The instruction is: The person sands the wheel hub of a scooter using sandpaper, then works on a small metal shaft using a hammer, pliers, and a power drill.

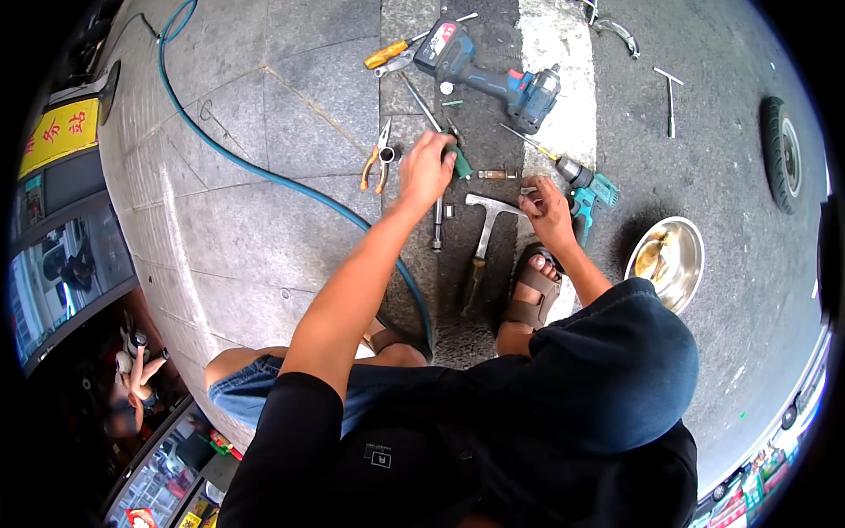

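Note:
My left hand (pixel 426 169) is closed with its fingertips on the green handle of a screwdriver (pixel 462 165), whose shaft slants up and left. My right hand (pixel 547 209) is pinched over the hammer's head end; a small pale bit shows at its fingertips, too small to name. Below and between the hands lies a hammer (pixel 485 236), handle toward my feet. A small metal piece (pixel 497 174) rests between them. Left of my left hand are orange-handled pliers (pixel 371 171). A socket bar (pixel 437 231) lies just under that hand. A teal drill (pixel 595 195) sits beside my right hand.
Farther out lie a blue cordless impact wrench (pixel 493 81), a yellow-handled screwdriver (pixel 387 55) and a T-handle wrench (pixel 672 104). A metal bowl (pixel 695 275) holding brownish liquid stands right of my knee. A blue hose (pixel 290 182) crosses the paving; a small wheel (pixel 775 157) is far right.

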`<act>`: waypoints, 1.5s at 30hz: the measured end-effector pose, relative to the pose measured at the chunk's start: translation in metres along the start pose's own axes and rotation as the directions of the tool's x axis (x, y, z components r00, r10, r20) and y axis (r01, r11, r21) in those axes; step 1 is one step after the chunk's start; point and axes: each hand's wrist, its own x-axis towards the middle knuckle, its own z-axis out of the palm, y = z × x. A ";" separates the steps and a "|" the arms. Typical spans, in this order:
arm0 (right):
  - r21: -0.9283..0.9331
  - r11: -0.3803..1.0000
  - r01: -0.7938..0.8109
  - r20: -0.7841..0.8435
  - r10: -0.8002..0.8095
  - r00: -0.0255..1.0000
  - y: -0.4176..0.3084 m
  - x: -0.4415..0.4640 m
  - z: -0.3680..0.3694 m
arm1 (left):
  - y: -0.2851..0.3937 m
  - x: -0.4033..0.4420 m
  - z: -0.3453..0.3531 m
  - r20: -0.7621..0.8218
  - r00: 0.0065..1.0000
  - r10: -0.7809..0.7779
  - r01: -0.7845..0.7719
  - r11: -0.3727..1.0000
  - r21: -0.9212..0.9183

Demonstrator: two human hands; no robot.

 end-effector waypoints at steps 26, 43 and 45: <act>-0.190 0.982 -0.014 0.096 0.033 0.995 0.011 -0.004 0.002 | -0.034 -0.060 -0.007 0.231 0.927 -0.296 0.372 0.816 -0.443; -0.341 0.930 0.141 0.054 -0.131 0.990 0.011 0.004 0.011 | -0.036 -0.083 0.010 0.215 0.963 -0.162 0.146 0.985 0.090; -0.293 0.944 0.149 0.014 -0.152 0.988 0.003 -0.007 0.013 | -0.032 -0.089 0.007 0.176 0.976 -0.129 0.114 0.989 0.095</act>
